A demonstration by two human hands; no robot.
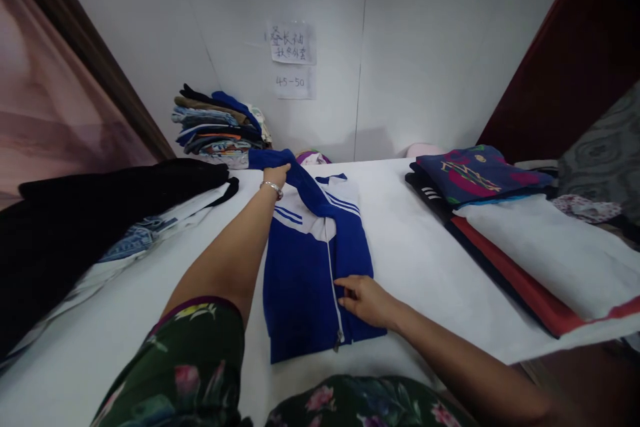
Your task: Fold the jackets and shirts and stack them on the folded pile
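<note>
A blue and white zip jacket (pixel 300 287) lies front up on the white table, its zipper running down the middle to the hem. My left hand (pixel 277 177), wearing a bracelet, is closed on the jacket's blue sleeve near the far end. From there the sleeve runs slantwise across the white upper part of the jacket toward the right. Beside the zipper, my right hand (pixel 367 299) rests on the lower right front panel, with index finger and thumb apart and fingertips touching the cloth.
Folded clothes are stacked (pixel 220 123) at the back left. A black garment (pixel 110 207) lies over jeans on the left side. On the right are a patterned blue garment (pixel 480 173) and a white and red garment (pixel 555 253). Paper notes (pixel 293 57) hang on the wall.
</note>
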